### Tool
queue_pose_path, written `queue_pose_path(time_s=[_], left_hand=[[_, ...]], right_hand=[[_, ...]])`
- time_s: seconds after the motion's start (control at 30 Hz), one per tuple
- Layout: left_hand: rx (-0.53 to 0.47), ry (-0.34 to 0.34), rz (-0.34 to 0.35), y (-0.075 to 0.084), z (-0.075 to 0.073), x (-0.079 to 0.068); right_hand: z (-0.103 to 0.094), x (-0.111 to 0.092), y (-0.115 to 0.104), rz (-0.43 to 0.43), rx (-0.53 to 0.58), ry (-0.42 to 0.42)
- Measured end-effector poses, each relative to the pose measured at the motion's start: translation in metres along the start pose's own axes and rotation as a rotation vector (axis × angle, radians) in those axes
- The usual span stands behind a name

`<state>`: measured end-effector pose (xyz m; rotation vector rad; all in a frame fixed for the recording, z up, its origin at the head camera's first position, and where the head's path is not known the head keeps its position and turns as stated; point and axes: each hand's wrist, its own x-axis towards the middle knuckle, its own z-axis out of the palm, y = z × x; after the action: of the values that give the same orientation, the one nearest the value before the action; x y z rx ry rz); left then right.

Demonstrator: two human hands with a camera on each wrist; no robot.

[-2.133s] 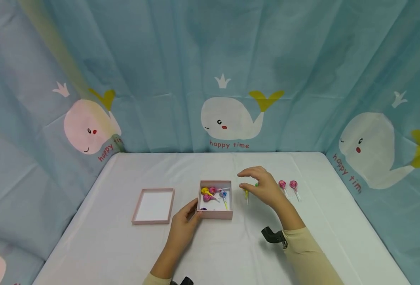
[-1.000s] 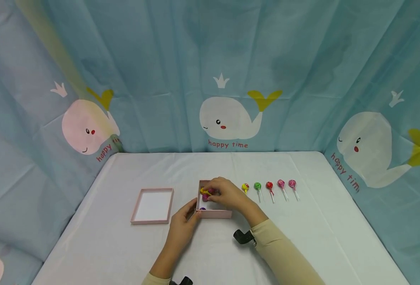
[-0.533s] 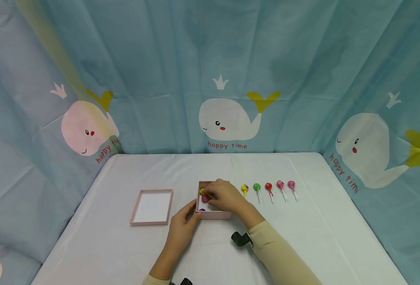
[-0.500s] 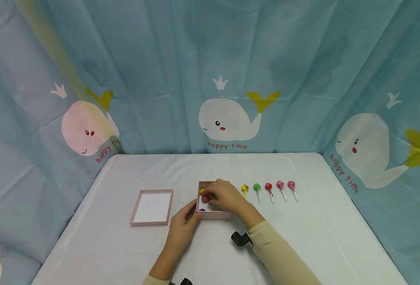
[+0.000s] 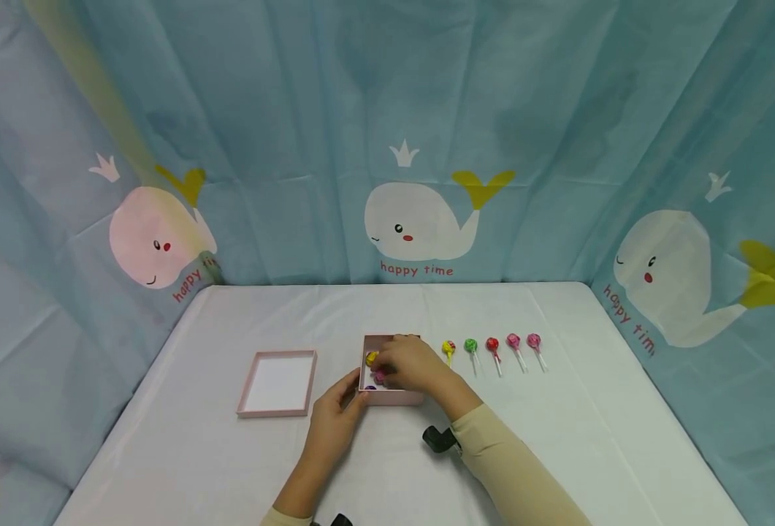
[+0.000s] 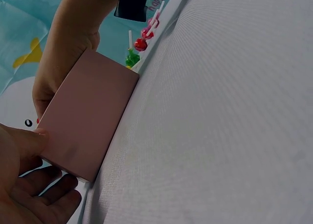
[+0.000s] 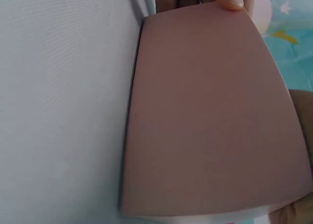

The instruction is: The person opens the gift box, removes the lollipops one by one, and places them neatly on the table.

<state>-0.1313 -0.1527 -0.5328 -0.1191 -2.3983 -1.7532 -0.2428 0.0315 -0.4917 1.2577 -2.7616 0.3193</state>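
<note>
In the head view an open pink box point(image 5: 394, 398) stands at the middle of the table. My left hand point(image 5: 334, 418) grips its front left corner, thumb on the front wall and fingers along the left side. My right hand point(image 5: 413, 364) reaches down into the box, its fingertips at a pink lollipop point(image 5: 378, 378). I cannot tell whether they pinch it. A yellow lollipop point(image 5: 371, 358) lies near the back left inside, and a purple one point(image 5: 370, 388) shows at the front wall. The right part of the interior is hidden under the hand. Both wrist views show the box's outer wall point(image 6: 90, 116).
Right of the box stretches a row of lollipops: yellow point(image 5: 449, 348), green point(image 5: 470, 346), red point(image 5: 493, 344) and two pink ones point(image 5: 514, 342). The shallow pink lid point(image 5: 277, 415) lies at the left, inside up. A whale-print curtain point(image 5: 282, 183) surrounds the white table point(image 5: 229, 475).
My right hand has left the yellow lollipop in the row and moved left into the box. Inside, the pink lollipop has shifted toward the front. My left hand stays on the box.
</note>
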Motion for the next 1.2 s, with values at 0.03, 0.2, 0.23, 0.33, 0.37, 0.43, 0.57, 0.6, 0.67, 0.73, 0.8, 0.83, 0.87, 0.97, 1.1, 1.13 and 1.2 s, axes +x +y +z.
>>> queue_pose_path(time_s=[0.03, 0.2, 0.23, 0.33, 0.37, 0.43, 0.57, 0.6, 0.67, 0.73, 0.8, 0.83, 0.87, 0.97, 1.1, 1.13, 1.2], left_hand=[[-0.005, -0.002, 0.002, 0.000, 0.000, 0.000], [-0.012, -0.004, 0.012, 0.000, 0.000, 0.001], [-0.012, -0.004, 0.011, 0.000, 0.000, 0.001], [0.001, 0.000, 0.012, 0.001, 0.001, 0.001], [0.009, 0.001, 0.011, 0.001, 0.001, 0.000], [0.018, 0.002, 0.001, 0.001, 0.002, 0.000], [0.035, 0.006, -0.018, 0.002, 0.001, 0.000], [0.038, 0.008, -0.022, 0.002, 0.001, 0.001], [0.043, 0.013, -0.021, 0.003, 0.000, 0.001], [0.041, 0.017, -0.020, 0.003, -0.001, 0.002], [0.035, 0.018, -0.025, 0.004, -0.001, 0.002], [0.027, 0.017, -0.027, 0.003, -0.001, 0.002], [0.017, 0.015, -0.030, 0.003, -0.001, 0.002], [0.007, 0.012, -0.040, 0.002, 0.000, 0.002], [0.016, 0.015, -0.040, 0.000, 0.001, 0.001], [0.017, 0.015, -0.040, 0.000, 0.001, 0.000], [0.017, 0.015, -0.034, -0.001, 0.000, 0.000]], right_hand=[[0.000, 0.000, 0.001, 0.007, 0.018, 0.010], [0.004, -0.002, 0.006, 0.029, 0.105, 0.091], [0.004, -0.003, 0.007, 0.029, 0.112, 0.110], [0.000, -0.007, 0.008, 0.027, 0.142, 0.195], [-0.002, -0.009, 0.008, 0.027, 0.156, 0.234], [-0.009, -0.013, 0.009, 0.033, 0.199, 0.326], [-0.026, -0.021, 0.010, 0.042, 0.289, 0.521], [-0.031, -0.023, 0.011, 0.047, 0.307, 0.555], [-0.040, -0.028, 0.012, 0.057, 0.319, 0.596], [-0.048, -0.034, 0.013, 0.067, 0.310, 0.606], [-0.054, -0.041, 0.014, 0.079, 0.302, 0.609], [-0.057, -0.045, 0.015, 0.089, 0.299, 0.607], [-0.060, -0.049, 0.015, 0.101, 0.298, 0.606], [-0.067, -0.061, 0.014, 0.154, 0.324, 0.598], [-0.073, -0.077, 0.012, 0.229, 0.359, 0.590], [-0.073, -0.081, 0.012, 0.247, 0.363, 0.589], [-0.072, -0.089, 0.012, 0.279, 0.374, 0.589]])
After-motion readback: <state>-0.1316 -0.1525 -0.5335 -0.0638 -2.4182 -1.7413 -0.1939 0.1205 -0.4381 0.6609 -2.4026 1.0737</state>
